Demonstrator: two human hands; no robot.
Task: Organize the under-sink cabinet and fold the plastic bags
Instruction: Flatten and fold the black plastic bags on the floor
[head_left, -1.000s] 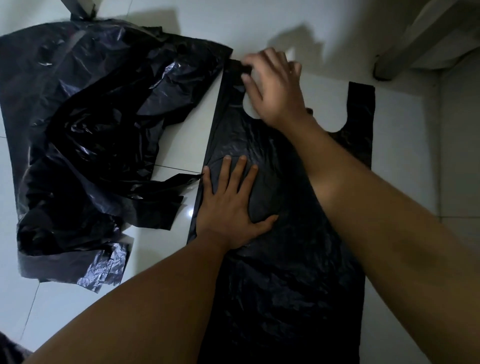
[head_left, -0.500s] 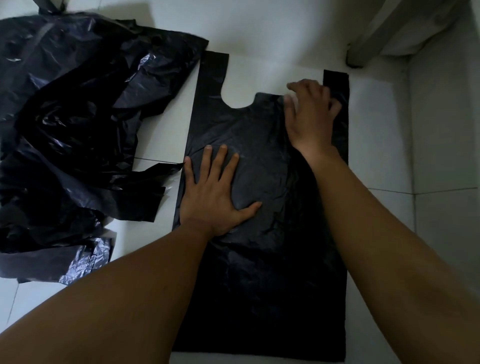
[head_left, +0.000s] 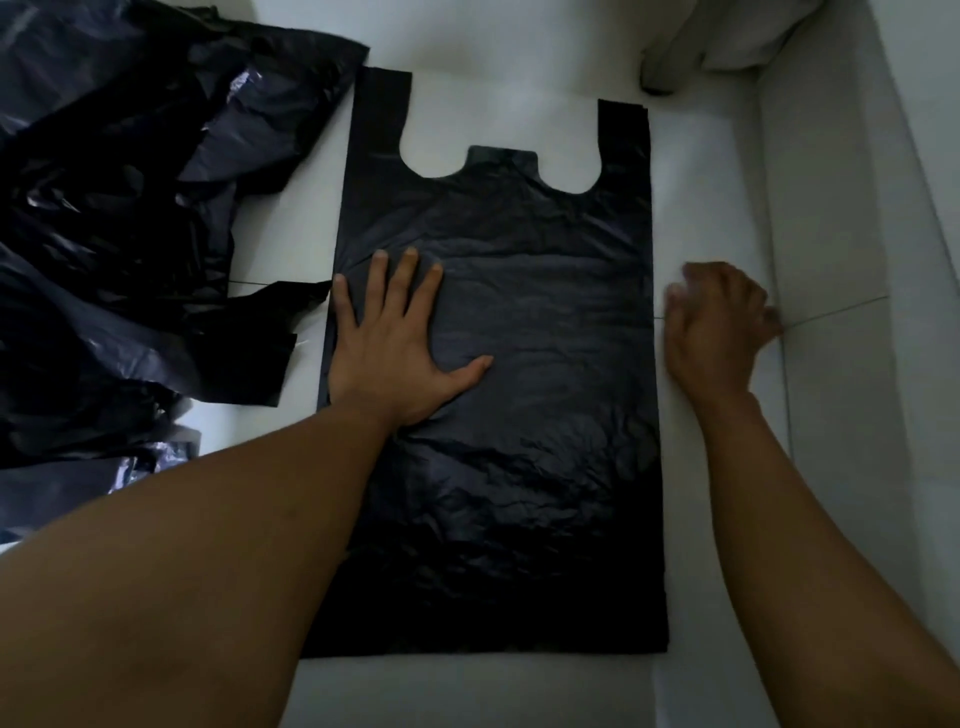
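Observation:
A black plastic bag (head_left: 540, 332) lies flat and spread out on the white tiled floor, its two handles pointing away from me. My left hand (head_left: 395, 343) presses palm-down on the bag's left half, fingers spread. My right hand (head_left: 714, 325) rests on the floor just past the bag's right edge, fingers curled loosely, blurred, holding nothing that I can see. A crumpled heap of black plastic bags (head_left: 119, 234) lies to the left, one corner nearly touching the flat bag.
A white tiled wall (head_left: 841, 260) rises close along the right side. At the top right stands a pale leg or post (head_left: 670, 62) with light fabric above it. Bare floor (head_left: 493, 83) lies beyond the handles.
My right hand slid from the bag's left handle across to the right handle, then down off the right edge. Both handles now lie flat. My left hand stayed pressed in place.

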